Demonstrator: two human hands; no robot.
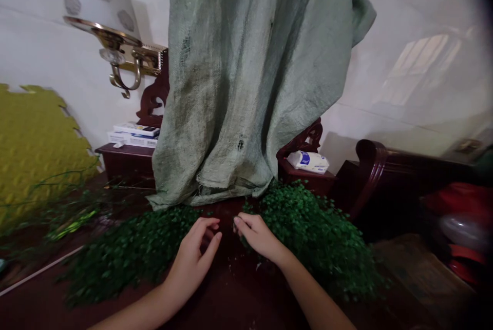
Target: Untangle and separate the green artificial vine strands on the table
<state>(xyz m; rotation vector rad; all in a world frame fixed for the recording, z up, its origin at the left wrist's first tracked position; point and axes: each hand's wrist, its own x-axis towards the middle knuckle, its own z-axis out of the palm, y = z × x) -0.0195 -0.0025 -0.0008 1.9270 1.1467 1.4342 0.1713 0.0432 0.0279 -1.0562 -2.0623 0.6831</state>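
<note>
My left hand [195,248] is over the dark red wooden surface [227,294], its thumb and fingers curved but apart, with nothing between them. Close on its left is a pile of small-leaved greenery [131,248]. Facing it, my right hand [257,235] has its thumb pressed against curled fingers; whatever it may pinch is hidden. Beside that hand, a second leafy green bunch [308,232] spreads to the right. Small pale crumbs lie on the wood between my forearms.
A grey-green woven cloth [246,83] hangs over carved wood at the back. A wall lamp [103,6] is upper left, above stacked boxes [134,137] and a yellow foam mat [34,150]. A white soft pack [308,161] sits right, near a blurred red object [458,207].
</note>
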